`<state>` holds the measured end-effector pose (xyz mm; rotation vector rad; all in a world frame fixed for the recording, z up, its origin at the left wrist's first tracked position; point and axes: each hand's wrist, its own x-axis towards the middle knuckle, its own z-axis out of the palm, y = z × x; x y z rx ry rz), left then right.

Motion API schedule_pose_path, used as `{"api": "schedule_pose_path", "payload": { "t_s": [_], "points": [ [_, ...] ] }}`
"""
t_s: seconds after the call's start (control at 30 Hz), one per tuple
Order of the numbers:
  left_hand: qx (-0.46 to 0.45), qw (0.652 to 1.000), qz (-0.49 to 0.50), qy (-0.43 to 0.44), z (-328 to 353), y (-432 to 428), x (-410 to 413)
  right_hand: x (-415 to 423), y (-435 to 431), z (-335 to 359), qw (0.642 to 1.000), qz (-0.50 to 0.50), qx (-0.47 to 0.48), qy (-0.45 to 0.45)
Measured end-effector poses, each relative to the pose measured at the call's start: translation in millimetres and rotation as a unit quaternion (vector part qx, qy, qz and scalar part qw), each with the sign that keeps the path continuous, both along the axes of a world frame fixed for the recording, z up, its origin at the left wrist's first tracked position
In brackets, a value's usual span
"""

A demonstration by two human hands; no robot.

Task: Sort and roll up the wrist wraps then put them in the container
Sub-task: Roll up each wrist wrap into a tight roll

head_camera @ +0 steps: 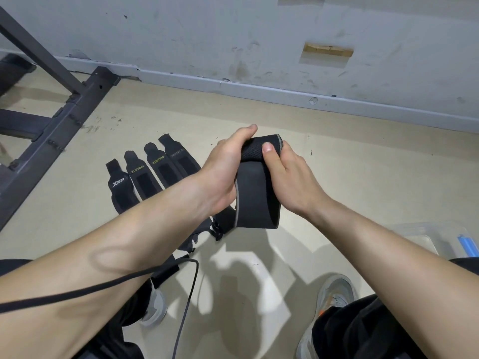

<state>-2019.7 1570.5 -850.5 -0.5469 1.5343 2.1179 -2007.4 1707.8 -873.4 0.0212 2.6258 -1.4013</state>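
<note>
Both hands hold a wide black wrist wrap (255, 195) with a grey edge above the floor. My left hand (225, 167) grips its folded top from the left. My right hand (287, 172) grips it from the right, thumb pressed on the mesh top. The wrap's tail hangs down in a loop. Several black wrist wraps (153, 172) lie side by side on the floor to the left, some with yellow lettering. More black wraps (207, 234) lie in a heap under my left forearm. The clear plastic container (425, 234) stands at the right edge.
A dark metal rack frame (59, 120) stands at the left against the grey wall. A black cord (191, 283) hangs across my left forearm down to the floor. My two grey shoes (334, 294) are at the bottom. Beige floor lies ahead up to the baseboard.
</note>
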Motion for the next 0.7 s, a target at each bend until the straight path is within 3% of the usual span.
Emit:
{"api": "schedule_pose_path", "payload": {
  "t_s": [0.13,0.33,0.4,0.57,0.7],
  "points": [
    [-0.060,0.998,0.009,0.030,-4.6,-0.8,2.3,4.1,2.2,0.3,0.997,0.029,0.068,0.010],
    [-0.046,0.998,0.012,0.036,-7.8,-1.1,7.6,10.1,1.8,8.4,0.974,0.046,0.217,0.053],
    [-0.039,0.998,0.006,0.042,-8.4,-2.0,8.0,10.3,2.6,10.1,0.973,0.047,0.220,0.053],
    [-0.009,0.996,0.000,0.084,-4.7,-5.3,1.4,-2.2,9.2,11.7,0.999,0.033,0.016,-0.015],
    [-0.038,0.991,-0.007,0.127,-6.5,-9.0,-2.2,-9.3,12.1,12.8,0.982,0.005,-0.172,-0.076]
  ]
}}
